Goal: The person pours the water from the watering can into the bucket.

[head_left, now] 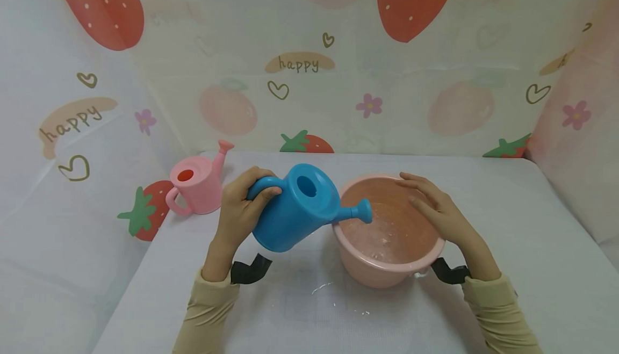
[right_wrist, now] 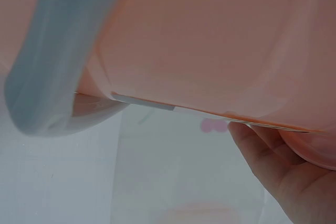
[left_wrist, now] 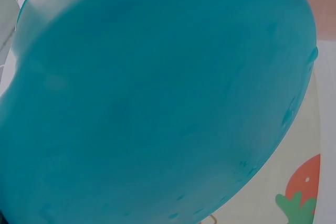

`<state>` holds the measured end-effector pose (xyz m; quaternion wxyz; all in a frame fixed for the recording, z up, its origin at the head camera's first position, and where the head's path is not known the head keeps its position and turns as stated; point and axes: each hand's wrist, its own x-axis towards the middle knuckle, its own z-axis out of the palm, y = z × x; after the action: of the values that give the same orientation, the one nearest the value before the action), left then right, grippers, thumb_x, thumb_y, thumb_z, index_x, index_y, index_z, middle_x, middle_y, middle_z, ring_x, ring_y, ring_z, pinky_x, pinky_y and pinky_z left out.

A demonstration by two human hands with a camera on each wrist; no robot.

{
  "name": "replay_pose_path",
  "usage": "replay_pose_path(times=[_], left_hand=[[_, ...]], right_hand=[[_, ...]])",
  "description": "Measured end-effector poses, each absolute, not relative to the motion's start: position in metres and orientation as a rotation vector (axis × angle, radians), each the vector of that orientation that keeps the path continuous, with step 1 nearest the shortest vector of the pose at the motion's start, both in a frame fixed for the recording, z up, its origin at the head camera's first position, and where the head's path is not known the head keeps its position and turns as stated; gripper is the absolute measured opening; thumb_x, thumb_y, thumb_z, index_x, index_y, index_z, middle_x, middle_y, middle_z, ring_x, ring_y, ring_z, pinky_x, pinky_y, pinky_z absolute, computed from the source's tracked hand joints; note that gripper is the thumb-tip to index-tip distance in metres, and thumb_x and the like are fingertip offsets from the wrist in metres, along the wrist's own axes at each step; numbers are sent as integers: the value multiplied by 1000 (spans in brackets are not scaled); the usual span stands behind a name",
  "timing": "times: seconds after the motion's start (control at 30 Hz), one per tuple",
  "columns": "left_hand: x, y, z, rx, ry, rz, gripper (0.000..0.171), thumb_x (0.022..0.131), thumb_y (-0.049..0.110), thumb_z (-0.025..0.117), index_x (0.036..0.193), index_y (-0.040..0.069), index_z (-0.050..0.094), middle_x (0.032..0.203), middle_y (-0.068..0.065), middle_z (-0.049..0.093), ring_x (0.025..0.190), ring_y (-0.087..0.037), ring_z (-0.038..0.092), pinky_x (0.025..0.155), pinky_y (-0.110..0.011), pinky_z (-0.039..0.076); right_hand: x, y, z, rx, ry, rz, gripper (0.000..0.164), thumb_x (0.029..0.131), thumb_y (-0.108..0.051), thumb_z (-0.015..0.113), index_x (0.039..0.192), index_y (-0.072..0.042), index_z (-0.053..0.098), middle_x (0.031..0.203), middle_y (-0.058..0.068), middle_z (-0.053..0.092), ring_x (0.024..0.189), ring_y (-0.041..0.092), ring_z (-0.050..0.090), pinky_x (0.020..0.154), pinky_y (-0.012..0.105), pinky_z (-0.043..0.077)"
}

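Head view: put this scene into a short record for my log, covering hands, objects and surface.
left hand: grips the handle of the blue can
blue can: tilted, its spout reaching over the bucket
bucket: pink, on the table, water inside
right hand: at the bucket's right rim, fingers fairly straight
pink can: upright on the table, left of the blue can and farther back
table: white, with small wet marks in front of the bucket
flow from spout: cannot be told
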<state>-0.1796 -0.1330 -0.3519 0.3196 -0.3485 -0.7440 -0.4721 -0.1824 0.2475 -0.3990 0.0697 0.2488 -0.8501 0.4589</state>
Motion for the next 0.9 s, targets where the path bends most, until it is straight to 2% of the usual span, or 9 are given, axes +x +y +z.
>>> replay_pose_path(times=[0.9], left_hand=[[-178,-133,-350,-896,-1978,-1232,41,85,40,57,95,1,61,81,-10,63,74,-18,60,77,-25,52]], right_hand=[[-183,248,-400,745,-2556,1379,40,94,-6,51,132,-15,49,145,6,36,137,29,26,101,64,24]])
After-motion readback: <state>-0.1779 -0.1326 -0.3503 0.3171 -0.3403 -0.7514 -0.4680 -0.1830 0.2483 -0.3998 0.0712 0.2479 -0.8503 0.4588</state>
